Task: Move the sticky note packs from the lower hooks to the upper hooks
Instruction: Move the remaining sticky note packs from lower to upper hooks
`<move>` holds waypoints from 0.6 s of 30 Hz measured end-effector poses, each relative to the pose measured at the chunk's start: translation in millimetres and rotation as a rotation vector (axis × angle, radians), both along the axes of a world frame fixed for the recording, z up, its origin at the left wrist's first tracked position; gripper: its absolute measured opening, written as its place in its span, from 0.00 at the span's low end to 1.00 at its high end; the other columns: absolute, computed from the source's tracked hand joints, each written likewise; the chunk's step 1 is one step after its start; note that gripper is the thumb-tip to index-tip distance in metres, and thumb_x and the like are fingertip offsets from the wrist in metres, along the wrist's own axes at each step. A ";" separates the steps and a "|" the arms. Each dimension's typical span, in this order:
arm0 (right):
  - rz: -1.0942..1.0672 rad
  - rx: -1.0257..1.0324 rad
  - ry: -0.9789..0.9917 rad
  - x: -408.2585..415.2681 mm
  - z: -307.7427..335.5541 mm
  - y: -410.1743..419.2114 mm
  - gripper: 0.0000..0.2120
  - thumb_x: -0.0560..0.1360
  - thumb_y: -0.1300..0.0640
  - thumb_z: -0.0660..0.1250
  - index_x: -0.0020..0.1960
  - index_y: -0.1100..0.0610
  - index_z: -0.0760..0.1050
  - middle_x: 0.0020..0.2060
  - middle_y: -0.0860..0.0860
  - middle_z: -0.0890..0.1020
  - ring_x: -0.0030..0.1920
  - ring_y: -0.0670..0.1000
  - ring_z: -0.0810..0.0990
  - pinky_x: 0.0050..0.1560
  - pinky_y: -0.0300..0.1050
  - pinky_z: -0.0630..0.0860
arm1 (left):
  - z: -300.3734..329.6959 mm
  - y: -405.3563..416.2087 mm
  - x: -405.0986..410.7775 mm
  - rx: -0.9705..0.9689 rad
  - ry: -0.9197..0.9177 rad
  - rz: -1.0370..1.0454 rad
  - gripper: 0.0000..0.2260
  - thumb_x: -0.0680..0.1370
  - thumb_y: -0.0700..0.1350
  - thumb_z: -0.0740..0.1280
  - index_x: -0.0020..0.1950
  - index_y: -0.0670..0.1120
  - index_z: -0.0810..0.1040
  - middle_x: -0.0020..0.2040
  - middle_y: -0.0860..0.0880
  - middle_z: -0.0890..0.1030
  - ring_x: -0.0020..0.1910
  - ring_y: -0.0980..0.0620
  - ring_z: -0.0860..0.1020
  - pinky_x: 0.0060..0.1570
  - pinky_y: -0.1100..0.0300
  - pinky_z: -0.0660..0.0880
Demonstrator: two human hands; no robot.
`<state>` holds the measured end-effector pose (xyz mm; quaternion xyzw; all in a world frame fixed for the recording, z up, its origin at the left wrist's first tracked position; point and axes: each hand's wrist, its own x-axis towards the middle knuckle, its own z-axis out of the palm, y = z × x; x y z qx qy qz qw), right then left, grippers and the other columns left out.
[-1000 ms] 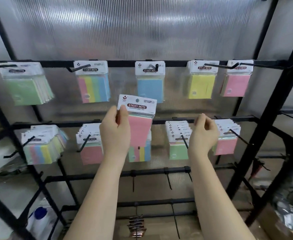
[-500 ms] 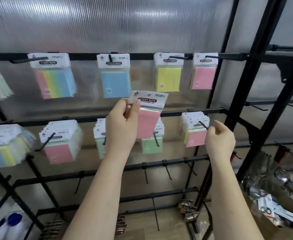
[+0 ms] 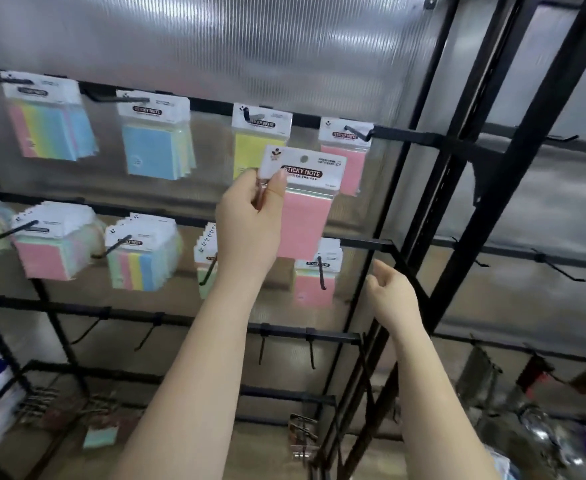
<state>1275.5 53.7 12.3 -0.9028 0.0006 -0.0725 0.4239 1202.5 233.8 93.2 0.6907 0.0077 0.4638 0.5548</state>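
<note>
On the far left of the top bar hangs a rainbow pack (image 3: 44, 128) of sticky notes. Next to it hangs a blue pack (image 3: 156, 142). Below them, on the lower bar, a pink stack (image 3: 51, 244) sits on a hook, and beside it a striped stack (image 3: 142, 252) sits on the next hook.

In the middle, the left hand (image 3: 248, 225) is up high. Its thumb and fingers pinch the white card top of a pink sticky note pack (image 3: 303, 202). The pack is in the air, off any hook. It is held in front of a yellow pack (image 3: 250, 147) and a pink upper pack (image 3: 348, 150), both hanging on the top bar. The hole in its card is near the upper hook (image 3: 355, 132) that holds the pink upper pack, but not on it.

Under the held pack, a small pink stack (image 3: 316, 275) hangs on a lower hook (image 3: 321, 273).

Just to the right of that stack is the right hand (image 3: 393, 294). Its fingers are loosely curled and hold nothing. It is near the black rack post (image 3: 419, 188) but I cannot tell if it touches it.
</note>
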 end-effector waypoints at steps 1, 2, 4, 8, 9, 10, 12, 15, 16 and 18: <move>0.025 -0.002 0.006 1.8 -1.1 -3.8 0.07 0.78 0.61 0.55 0.51 0.49 0.63 0.31 0.43 0.71 0.26 0.43 0.70 0.23 0.29 0.61 | 4.2 -5.5 2.8 0.001 -0.007 -0.002 0.20 0.80 0.47 0.63 0.32 0.48 0.58 0.27 0.55 0.59 0.27 0.58 0.56 0.29 0.58 0.59; 0.057 0.010 0.014 3.0 -1.4 -6.9 0.08 0.79 0.60 0.56 0.54 0.49 0.67 0.37 0.45 0.76 0.32 0.44 0.77 0.28 0.29 0.64 | 8.5 -10.3 6.3 -0.002 -0.015 -0.011 0.19 0.80 0.47 0.63 0.32 0.46 0.60 0.28 0.54 0.61 0.28 0.57 0.58 0.29 0.58 0.59; 0.099 0.040 0.037 4.2 0.4 -9.9 0.19 0.80 0.59 0.57 0.70 0.53 0.67 0.59 0.51 0.79 0.58 0.51 0.79 0.48 0.36 0.71 | 17.7 -18.9 15.1 -0.008 -0.033 -0.040 0.18 0.80 0.48 0.62 0.35 0.39 0.66 0.30 0.49 0.64 0.30 0.54 0.61 0.30 0.57 0.62; 0.141 0.022 0.017 11.0 1.6 -12.0 0.24 0.80 0.59 0.57 0.75 0.55 0.61 0.69 0.52 0.72 0.67 0.52 0.72 0.61 0.39 0.67 | 34.1 -32.9 36.7 -0.038 -0.077 -0.117 0.18 0.79 0.49 0.63 0.44 0.33 0.74 0.34 0.46 0.69 0.34 0.53 0.64 0.33 0.52 0.66; 0.141 0.016 0.011 12.9 1.2 -11.6 0.24 0.80 0.59 0.57 0.75 0.55 0.61 0.67 0.52 0.73 0.65 0.52 0.73 0.59 0.39 0.67 | 36.5 -35.8 41.7 -0.038 -0.083 -0.138 0.18 0.78 0.50 0.63 0.46 0.33 0.75 0.36 0.45 0.71 0.35 0.53 0.65 0.35 0.54 0.66; 0.143 0.012 0.002 13.9 1.8 -10.9 0.23 0.80 0.58 0.58 0.75 0.54 0.61 0.67 0.52 0.74 0.65 0.52 0.73 0.59 0.39 0.67 | 37.7 -38.0 46.7 -0.041 -0.079 -0.155 0.19 0.78 0.51 0.63 0.46 0.33 0.76 0.37 0.44 0.72 0.36 0.52 0.66 0.35 0.55 0.65; 0.146 0.003 -0.024 17.3 2.2 -9.8 0.23 0.80 0.58 0.58 0.75 0.54 0.62 0.69 0.52 0.72 0.68 0.52 0.70 0.65 0.43 0.66 | 38.3 -41.1 55.6 -0.046 -0.058 -0.176 0.19 0.77 0.51 0.63 0.43 0.33 0.74 0.36 0.44 0.70 0.35 0.51 0.65 0.34 0.55 0.63; 0.148 0.003 -0.037 24.0 3.5 -9.8 0.23 0.80 0.57 0.58 0.75 0.53 0.62 0.70 0.51 0.71 0.68 0.51 0.70 0.66 0.44 0.65 | 36.8 -45.2 67.6 -0.068 -0.011 -0.173 0.18 0.78 0.48 0.65 0.34 0.38 0.67 0.31 0.46 0.66 0.33 0.50 0.63 0.33 0.55 0.61; 0.146 0.005 -0.038 27.0 4.3 -10.1 0.23 0.80 0.57 0.58 0.75 0.53 0.62 0.70 0.51 0.71 0.68 0.51 0.70 0.66 0.44 0.65 | 36.7 -46.2 70.3 -0.076 -0.001 -0.169 0.18 0.78 0.48 0.65 0.32 0.42 0.65 0.29 0.48 0.65 0.32 0.51 0.63 0.33 0.56 0.61; 0.143 0.013 -0.051 32.9 6.0 -10.1 0.23 0.80 0.57 0.58 0.74 0.53 0.63 0.70 0.50 0.71 0.69 0.51 0.69 0.67 0.44 0.65 | 37.4 -48.0 75.4 -0.080 0.004 -0.161 0.18 0.78 0.47 0.66 0.31 0.47 0.63 0.28 0.51 0.65 0.31 0.51 0.63 0.33 0.58 0.60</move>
